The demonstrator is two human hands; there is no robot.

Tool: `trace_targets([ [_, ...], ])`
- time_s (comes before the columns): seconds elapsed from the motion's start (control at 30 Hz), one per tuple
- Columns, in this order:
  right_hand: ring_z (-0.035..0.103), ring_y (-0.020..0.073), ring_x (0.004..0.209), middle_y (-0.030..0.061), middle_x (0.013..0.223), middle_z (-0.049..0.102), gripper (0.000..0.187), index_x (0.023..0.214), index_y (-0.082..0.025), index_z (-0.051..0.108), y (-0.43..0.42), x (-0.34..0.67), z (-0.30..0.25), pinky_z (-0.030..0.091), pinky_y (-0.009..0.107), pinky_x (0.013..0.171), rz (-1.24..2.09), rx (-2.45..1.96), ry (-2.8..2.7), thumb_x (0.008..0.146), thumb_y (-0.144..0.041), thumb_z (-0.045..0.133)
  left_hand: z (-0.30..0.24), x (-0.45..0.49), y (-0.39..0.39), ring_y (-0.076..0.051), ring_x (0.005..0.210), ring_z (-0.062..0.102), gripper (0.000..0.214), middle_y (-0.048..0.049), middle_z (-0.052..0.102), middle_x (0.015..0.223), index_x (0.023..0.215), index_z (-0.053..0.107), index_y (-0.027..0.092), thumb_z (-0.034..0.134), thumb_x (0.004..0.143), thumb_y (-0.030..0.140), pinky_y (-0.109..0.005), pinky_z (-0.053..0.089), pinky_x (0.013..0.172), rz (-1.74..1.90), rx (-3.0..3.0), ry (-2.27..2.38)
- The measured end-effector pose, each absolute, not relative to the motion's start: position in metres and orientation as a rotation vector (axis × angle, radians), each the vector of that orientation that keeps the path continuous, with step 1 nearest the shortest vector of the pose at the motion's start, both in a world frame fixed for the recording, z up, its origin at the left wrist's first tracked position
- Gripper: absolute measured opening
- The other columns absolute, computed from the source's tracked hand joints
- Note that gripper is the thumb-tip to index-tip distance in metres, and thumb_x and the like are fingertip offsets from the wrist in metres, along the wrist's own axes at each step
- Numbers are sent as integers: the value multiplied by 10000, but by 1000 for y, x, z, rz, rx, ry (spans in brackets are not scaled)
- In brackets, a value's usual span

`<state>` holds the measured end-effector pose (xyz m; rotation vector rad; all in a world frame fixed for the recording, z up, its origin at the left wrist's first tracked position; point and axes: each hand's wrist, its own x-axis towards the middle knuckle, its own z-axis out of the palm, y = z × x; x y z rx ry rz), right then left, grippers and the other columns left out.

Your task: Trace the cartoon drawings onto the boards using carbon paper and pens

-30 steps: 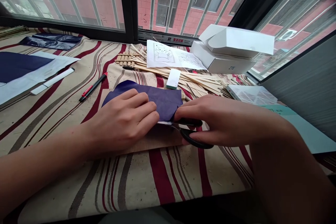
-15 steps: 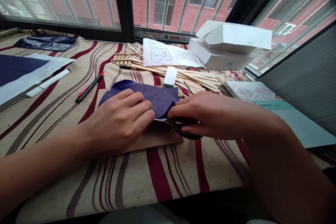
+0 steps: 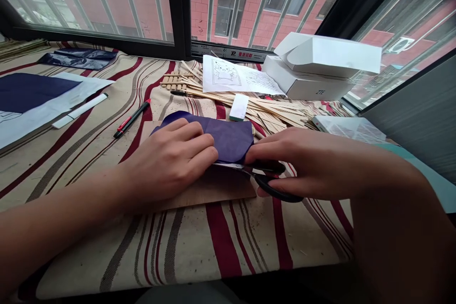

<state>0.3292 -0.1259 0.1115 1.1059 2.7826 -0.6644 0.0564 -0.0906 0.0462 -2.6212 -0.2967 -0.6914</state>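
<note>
head view: the left hand (image 3: 171,161) lies flat, palm down, pressing a dark blue sheet (image 3: 228,135) onto a thin brown board (image 3: 217,190) on the striped cloth (image 3: 107,228). the right hand (image 3: 313,164) is closed around black-handled scissors (image 3: 274,185), their blades at the sheet's near edge, with a red-and-black pen (image 3: 131,118), a white eraser (image 3: 238,106) and wooden sticks (image 3: 274,111) lying beyond.

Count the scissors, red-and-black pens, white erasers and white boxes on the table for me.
Scissors: 1
Red-and-black pens: 1
White erasers: 1
White boxes: 2
Total: 5
</note>
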Motion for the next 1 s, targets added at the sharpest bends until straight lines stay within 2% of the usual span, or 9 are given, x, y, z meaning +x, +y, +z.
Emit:
trace_targets([
  [0.13,478,143,642,-1,729,608,91,905,-197,680,-127,324,111,305,280,605,-640,1110,2759,894,-248,606,44,59,-92,-233,817,634,328,-87,759,881,867,681,155,436,1085,139,-379,446,712,-673,-2609,-273],
  [0.53,456,137,600,6,692,607,103,861,-188,681,-128,314,106,254,299,596,-508,1114,2805,892,-262,616,41,62,-93,-225,789,630,369,-77,748,853,837,671,167,408,1096,151,-376,437,693,-649,-2600,-249],
  [0.73,518,149,631,22,740,667,130,952,-186,730,-126,317,105,278,296,604,-520,1056,2845,929,-233,611,40,64,-93,-226,790,618,338,-71,752,870,845,667,173,428,1083,150,-374,448,699,-677,-2597,-274],
  [0.83,541,151,638,25,757,689,143,959,-190,740,-126,321,105,291,294,601,-535,1057,2854,938,-228,603,42,63,-93,-235,811,620,289,-77,751,894,906,674,158,441,1076,153,-380,462,721,-672,-2621,-321],
  [0.93,564,154,644,27,778,707,153,995,-198,752,-126,327,107,321,286,602,-553,1084,2863,951,-261,619,47,57,-89,-266,916,635,207,-108,754,1023,1081,667,124,475,1075,199,-398,480,775,-651,-2659,-393],
  [1.0,570,150,637,23,776,711,150,996,-201,756,-125,331,108,341,278,603,-568,1097,2871,950,-274,633,49,53,-85,-280,968,630,180,-116,747,1075,1117,653,123,507,1071,218,-409,486,813,-668,-2678,-399],
])
